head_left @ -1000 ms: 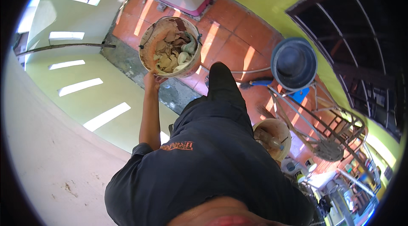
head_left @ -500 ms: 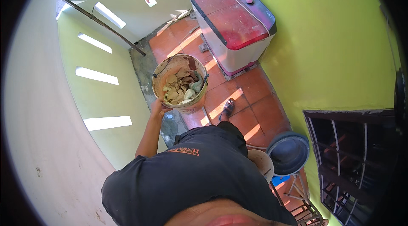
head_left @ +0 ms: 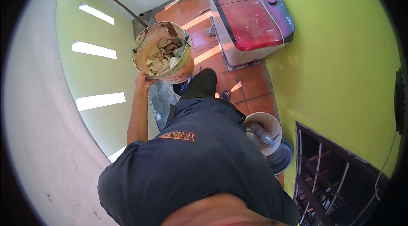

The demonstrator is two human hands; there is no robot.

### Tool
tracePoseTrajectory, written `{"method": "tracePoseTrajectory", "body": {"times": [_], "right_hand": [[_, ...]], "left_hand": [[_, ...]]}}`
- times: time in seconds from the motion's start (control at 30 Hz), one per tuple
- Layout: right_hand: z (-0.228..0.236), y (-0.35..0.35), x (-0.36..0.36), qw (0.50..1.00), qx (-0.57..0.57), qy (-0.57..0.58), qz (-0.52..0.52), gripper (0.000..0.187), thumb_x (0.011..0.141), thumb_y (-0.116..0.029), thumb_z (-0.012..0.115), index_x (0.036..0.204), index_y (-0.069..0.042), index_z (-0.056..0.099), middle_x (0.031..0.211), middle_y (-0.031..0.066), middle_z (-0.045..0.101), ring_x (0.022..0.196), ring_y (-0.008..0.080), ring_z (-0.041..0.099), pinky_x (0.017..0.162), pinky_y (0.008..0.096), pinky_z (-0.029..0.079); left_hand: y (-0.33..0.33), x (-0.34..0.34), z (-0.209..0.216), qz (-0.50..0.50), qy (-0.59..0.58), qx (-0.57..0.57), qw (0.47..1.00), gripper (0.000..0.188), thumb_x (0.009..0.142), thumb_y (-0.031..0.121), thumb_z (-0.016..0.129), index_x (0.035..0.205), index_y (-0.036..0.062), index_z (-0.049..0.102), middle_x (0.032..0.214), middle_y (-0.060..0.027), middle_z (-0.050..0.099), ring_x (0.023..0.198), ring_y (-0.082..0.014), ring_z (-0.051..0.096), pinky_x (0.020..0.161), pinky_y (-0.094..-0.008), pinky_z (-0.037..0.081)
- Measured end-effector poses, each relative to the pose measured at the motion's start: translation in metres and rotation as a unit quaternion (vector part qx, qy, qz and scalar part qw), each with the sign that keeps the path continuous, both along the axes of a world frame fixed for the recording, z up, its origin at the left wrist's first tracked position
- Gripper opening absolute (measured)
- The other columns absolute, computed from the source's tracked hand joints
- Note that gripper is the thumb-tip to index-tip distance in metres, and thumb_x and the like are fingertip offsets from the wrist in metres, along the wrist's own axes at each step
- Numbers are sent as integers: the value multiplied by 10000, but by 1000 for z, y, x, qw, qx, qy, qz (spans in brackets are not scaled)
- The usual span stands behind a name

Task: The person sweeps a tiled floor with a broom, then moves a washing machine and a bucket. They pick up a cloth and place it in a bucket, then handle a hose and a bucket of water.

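Left hand (head_left: 143, 82) is raised in front of the body, fingers closed on the lower rim of a round bucket (head_left: 161, 52) and holding it up, clear of the tiled floor (head_left: 250, 83). Bucket contents: crumpled brownish scraps. Right hand is hidden behind the torso; finger state cannot be told. A second, white bucket (head_left: 265, 132) stands on the floor beside the person's right side. A red-topped washing machine (head_left: 248, 13) stands against the green wall (head_left: 340, 56).
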State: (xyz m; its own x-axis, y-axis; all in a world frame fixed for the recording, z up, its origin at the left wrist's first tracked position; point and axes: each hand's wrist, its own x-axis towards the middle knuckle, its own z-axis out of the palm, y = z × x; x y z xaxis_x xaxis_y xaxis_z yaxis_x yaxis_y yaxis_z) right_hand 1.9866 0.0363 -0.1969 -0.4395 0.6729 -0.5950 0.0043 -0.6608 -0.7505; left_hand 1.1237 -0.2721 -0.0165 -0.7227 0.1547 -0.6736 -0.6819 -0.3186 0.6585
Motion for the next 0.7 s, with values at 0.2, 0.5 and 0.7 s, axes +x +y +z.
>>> {"method": "tracePoseTrajectory", "body": {"times": [0.2, 0.5, 0.7], "right_hand": [[75, 26, -123, 900, 364, -86, 223, 316, 873, -1, 657, 1132, -8, 476, 1178, 196, 526, 1069, 255, 578, 885, 368, 529], [67, 25, -366, 986, -114, -66, -105, 375, 872, -65, 643, 1192, -17, 453, 1236, 208, 488, 1113, 281, 547, 899, 398, 521], [79, 15, -544, 963, -165, -48, -210, 419, 872, -108, 633, 1233, -24, 437, 1274, 215, 463, 1142, 298, 526, 908, 419, 516]], "left_hand": [[2, -75, -20, -20, 2, 7, 1000, 550, 776, 141, 530, 1278, -83, 535, 1156, -293, 579, 999, -401, 644, 770, -538, 615], [29, -249, -72, -33, -59, 16, 998, 565, 775, 101, 512, 1312, -76, 502, 1197, -282, 572, 1030, -410, 638, 803, -558, 600], [73, -409, -80, -45, -73, 0, 996, 585, 774, 70, 505, 1334, -88, 444, 1231, -279, 556, 1057, -424, 630, 826, -571, 589]]}}
